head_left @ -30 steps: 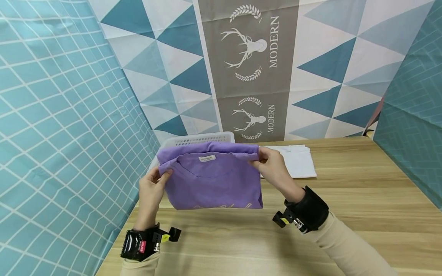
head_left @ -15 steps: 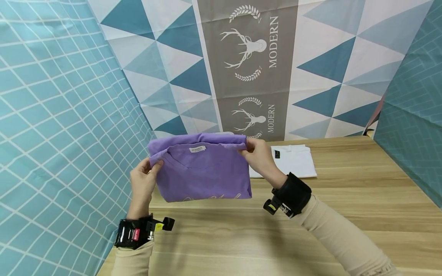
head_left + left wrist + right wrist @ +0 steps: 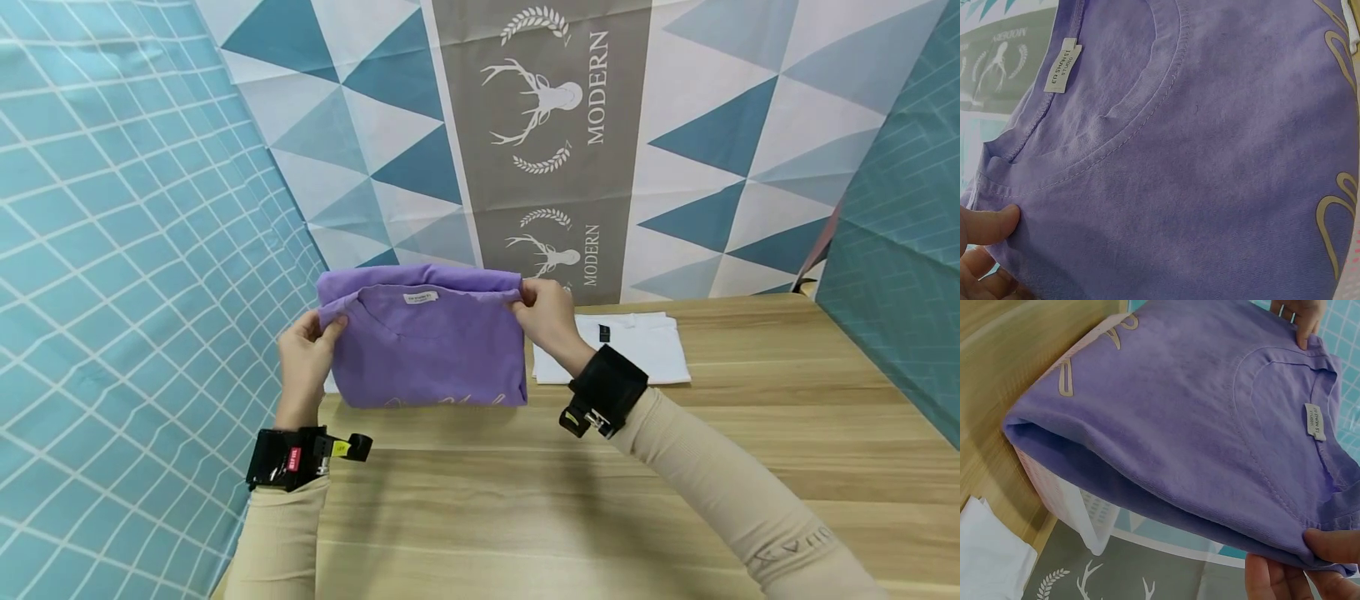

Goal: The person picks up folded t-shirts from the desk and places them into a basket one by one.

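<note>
A folded purple T-shirt (image 3: pixel 431 354) hangs upright between both hands in the head view, with its neckline, white neck label and gold lettering towards me. At its upper left corner, my left hand (image 3: pixel 306 360) pinches the fabric between thumb and fingers. The opposite upper corner is pinched by my right hand (image 3: pixel 553 321). A white plastic basket (image 3: pixel 1096 522) shows behind and below the shirt in the right wrist view; the shirt hides most of it in the head view. Close to the right hand, a folded white garment (image 3: pixel 648 352) with a black label lies on the table.
The wooden table (image 3: pixel 480 508) runs up to a patterned cloth backdrop (image 3: pixel 697 150) at the back. A blue checked curtain (image 3: pixel 127 275) stands along the left side, and a teal one (image 3: pixel 892 250) along the right. Each wrist wears a black camera band.
Both hands have carried the purple T-shirt away from me and to the left. It now covers the basket in the head view, and more of the white garment shows.
</note>
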Tool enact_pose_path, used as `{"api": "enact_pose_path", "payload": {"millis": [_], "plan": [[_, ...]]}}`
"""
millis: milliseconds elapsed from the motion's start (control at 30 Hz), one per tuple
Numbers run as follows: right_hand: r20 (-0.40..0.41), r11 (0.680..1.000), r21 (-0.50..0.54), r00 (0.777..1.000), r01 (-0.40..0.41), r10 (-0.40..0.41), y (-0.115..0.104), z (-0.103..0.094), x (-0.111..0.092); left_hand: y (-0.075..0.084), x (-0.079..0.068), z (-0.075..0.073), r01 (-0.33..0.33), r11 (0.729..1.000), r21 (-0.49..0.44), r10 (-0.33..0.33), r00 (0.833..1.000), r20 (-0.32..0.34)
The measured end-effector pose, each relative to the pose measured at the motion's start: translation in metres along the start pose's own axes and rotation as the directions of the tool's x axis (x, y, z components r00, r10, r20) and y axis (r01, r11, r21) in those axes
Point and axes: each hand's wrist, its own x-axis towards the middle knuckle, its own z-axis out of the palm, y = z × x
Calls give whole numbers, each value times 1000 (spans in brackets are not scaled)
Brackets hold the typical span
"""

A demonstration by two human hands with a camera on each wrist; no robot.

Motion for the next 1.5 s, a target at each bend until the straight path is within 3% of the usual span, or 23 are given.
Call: {"api": "enact_pose_path", "payload": {"millis": [167, 467, 700, 967, 1233, 1500], "plan": [[-17, 1000, -4, 1000, -21, 21, -5, 9, 11, 1, 12, -1, -2, 1000, -18, 2, 1000, -13], [-31, 999, -14, 999, -39, 39, -10, 25, 28, 1, 26, -4, 71, 997, -5, -71, 997, -31], [-59, 999, 7, 997, -47, 48, -11, 35, 38, -4, 36, 0, 48, 999, -16, -48, 997, -67], [-76, 999, 40, 996, -37, 40, -11, 44, 45, -9, 44, 5, 65, 995, -81, -75, 989, -126], [-80, 997, 61, 996, -36, 41, 0, 52, 47, -23, 48, 13, 86, 991, -102, -96, 990, -102], [-75, 999, 39, 997, -23, 26, 14, 60, 44, -42, 45, 16, 63, 996, -64, -67, 995, -72]]}}
